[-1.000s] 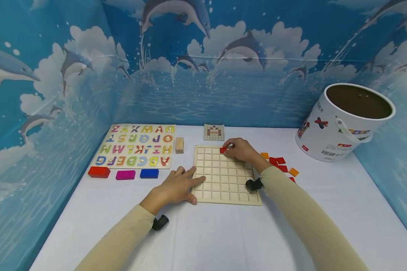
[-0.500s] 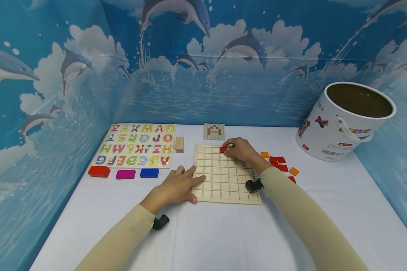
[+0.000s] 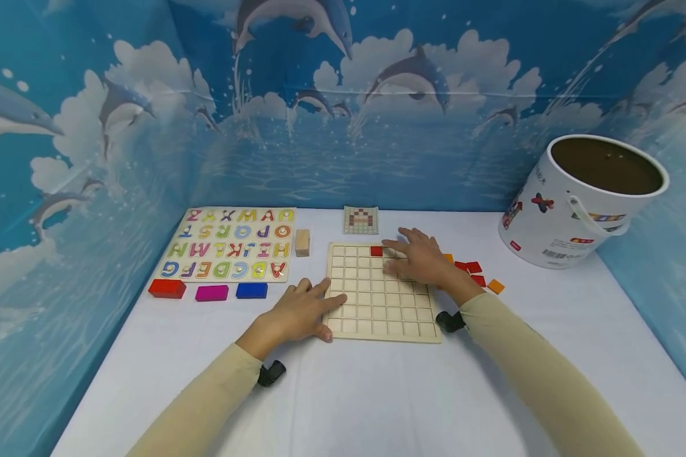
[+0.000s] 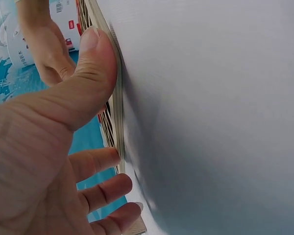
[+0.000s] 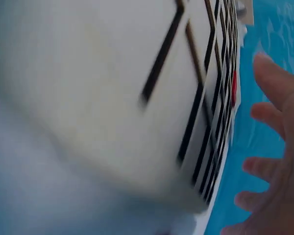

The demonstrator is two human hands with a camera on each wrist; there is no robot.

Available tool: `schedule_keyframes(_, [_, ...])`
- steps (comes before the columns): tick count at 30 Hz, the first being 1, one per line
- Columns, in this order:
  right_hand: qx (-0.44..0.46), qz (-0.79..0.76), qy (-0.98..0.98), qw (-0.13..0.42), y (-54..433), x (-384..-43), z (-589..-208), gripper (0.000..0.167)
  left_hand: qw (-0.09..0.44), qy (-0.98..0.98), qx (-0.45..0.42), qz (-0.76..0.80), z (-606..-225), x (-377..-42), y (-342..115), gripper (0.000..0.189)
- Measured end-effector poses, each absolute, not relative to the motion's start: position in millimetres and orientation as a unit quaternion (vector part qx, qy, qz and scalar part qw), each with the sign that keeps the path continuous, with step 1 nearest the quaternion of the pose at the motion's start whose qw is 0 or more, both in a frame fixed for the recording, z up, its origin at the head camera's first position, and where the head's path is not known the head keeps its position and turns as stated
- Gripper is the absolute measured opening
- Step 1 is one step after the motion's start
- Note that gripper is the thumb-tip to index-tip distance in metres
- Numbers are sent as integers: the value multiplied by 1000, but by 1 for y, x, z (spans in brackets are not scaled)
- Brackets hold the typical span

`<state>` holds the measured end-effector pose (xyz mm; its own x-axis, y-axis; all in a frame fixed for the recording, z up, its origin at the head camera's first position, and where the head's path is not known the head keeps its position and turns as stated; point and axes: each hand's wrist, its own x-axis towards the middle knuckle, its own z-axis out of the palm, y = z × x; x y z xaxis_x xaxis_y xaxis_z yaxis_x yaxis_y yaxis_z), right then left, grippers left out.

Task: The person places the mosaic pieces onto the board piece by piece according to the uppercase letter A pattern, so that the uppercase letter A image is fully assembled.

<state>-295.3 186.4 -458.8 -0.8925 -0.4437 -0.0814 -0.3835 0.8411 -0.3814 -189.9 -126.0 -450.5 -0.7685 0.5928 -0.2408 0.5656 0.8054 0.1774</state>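
Observation:
A square wooden grid board lies flat in the middle of the white table. One red square tile sits in a cell of its far row. My left hand rests at the board's left edge, fingers spread, with a fingertip over the grid; the left wrist view shows the thumb against the board's side. Above the far right part of the board is my right hand, its fingers apart and holding nothing. Several red tiles and an orange tile lie right of the board, partly hidden by the right wrist.
A small pattern card lies behind the board. To the left are a letter puzzle board, a plain wooden block, and red, magenta and blue blocks. A white bucket stands at the back right.
My right hand has let go of the red tile, which stays in the far row. That hand has opened and moved right. The left hand has stayed in place.

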Motion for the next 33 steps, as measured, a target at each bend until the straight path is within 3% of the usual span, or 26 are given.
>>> schedule_keyframes(3, [-231,-148,958,85,179,-294,-457,69,141,939,311,45,-450,-191,-125,86])
schedule_keyframes(6, [-209,-203,954,63,190,-291,-449,63,142,939,310,48,-450,-191,-124,86])
schedule_keyframes(12, [-51,-343,937,36,265,-274,-435,57,146,940,302,54,-449,-189,-123,86])
schedule_keyframes(20, [50,-387,912,127,326,-265,-448,65,147,944,288,63,-450,-186,-127,86])
schedule_keyframes(33, [39,-315,929,189,306,-270,-450,59,144,941,298,68,-451,-188,-128,85])
